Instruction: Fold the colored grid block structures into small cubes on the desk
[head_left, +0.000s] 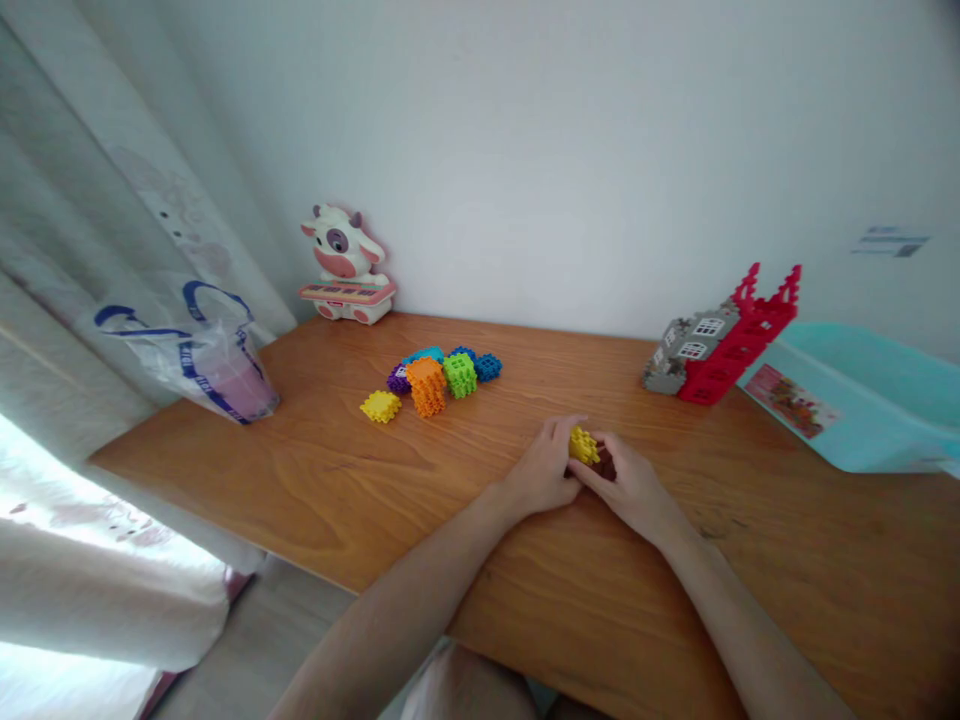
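Near the table's front, my left hand (551,468) and my right hand (621,478) meet around a yellow toothed building block (583,446). Fingers of both hands are closed on it, and they hide part of its lower side. To the left lies another yellow block (381,406), apart from the hands. Beside that stand an orange stack of blocks (427,387) and a green stack (460,375). Purple (398,378), light blue (424,355) and dark blue blocks (488,367) sit around these stacks, partly covered by them.
A red and grey castle-like build (724,350) leans by a turquoise bin (870,390) at the right. A cow toy with a keyboard (346,265) stands against the wall. At the left edge of the wooden table (315,480) is a plastic bag holding a pink drink (238,385).
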